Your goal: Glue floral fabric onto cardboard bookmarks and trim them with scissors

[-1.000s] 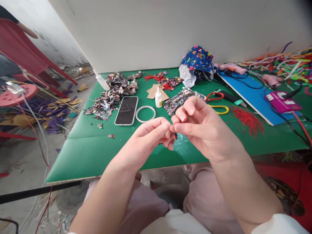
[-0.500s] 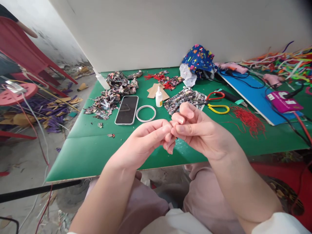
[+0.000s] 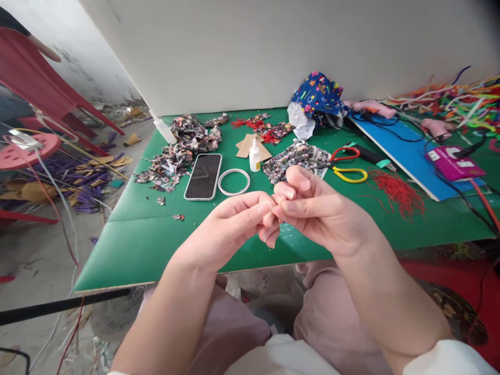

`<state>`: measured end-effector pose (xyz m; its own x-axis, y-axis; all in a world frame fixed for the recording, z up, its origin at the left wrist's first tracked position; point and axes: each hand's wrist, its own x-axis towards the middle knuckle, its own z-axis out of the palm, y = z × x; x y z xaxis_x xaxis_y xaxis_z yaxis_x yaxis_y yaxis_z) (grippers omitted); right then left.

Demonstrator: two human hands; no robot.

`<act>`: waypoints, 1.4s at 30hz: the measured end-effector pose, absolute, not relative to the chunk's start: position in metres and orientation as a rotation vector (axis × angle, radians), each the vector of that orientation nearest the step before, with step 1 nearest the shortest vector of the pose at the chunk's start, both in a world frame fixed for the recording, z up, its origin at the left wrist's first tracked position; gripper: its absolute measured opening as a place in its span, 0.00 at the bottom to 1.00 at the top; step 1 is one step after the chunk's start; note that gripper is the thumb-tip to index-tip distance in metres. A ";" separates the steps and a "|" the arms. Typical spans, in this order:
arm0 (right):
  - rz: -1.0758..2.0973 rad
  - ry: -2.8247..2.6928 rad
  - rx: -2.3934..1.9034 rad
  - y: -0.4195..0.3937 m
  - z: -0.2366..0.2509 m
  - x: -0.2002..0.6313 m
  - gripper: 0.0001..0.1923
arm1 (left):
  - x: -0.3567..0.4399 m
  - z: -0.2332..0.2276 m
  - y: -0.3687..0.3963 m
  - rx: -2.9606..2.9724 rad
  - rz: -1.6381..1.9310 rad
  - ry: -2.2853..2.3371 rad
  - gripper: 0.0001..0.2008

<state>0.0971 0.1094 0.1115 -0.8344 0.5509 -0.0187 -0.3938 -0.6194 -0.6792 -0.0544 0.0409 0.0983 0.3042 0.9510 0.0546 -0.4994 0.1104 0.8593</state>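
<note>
My left hand (image 3: 230,226) and my right hand (image 3: 320,211) meet fingertip to fingertip above the front of the green table (image 3: 148,245). Both pinch one small piece of dark patterned fabric, almost wholly hidden between the fingers. Beyond the hands lie a floral fabric piece (image 3: 291,156), a white ring (image 3: 233,182), a small glue bottle (image 3: 254,155) and a phone (image 3: 203,176) face up.
Scissors with red and yellow handles (image 3: 344,165) lie right of the fabric, beside red threads (image 3: 396,192). Fabric scraps (image 3: 175,151) are heaped at the back left. A blue board (image 3: 402,156), a pink device (image 3: 453,164) with cables and coloured strips sit at the right. Red plastic furniture stands at the left.
The hands have drawn slightly closer to me and the small fabric piece has sunk deeper between the fingers. The things on the table have stayed put.
</note>
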 end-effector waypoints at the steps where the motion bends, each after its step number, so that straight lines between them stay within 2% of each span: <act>1: 2.406 -0.945 -0.311 0.109 0.112 0.097 0.18 | -0.054 0.098 0.041 0.927 1.173 0.612 0.11; 9: 2.384 -1.008 -0.305 0.109 0.111 0.097 0.17 | -0.054 0.098 0.042 0.979 1.197 0.670 0.13; 34: 2.489 -0.865 -0.286 0.110 0.111 0.098 0.18 | -0.059 0.097 0.041 1.082 1.161 0.626 0.10; 42: 2.446 -0.923 -0.316 0.109 0.114 0.095 0.19 | -0.055 0.099 0.040 1.062 1.210 0.700 0.12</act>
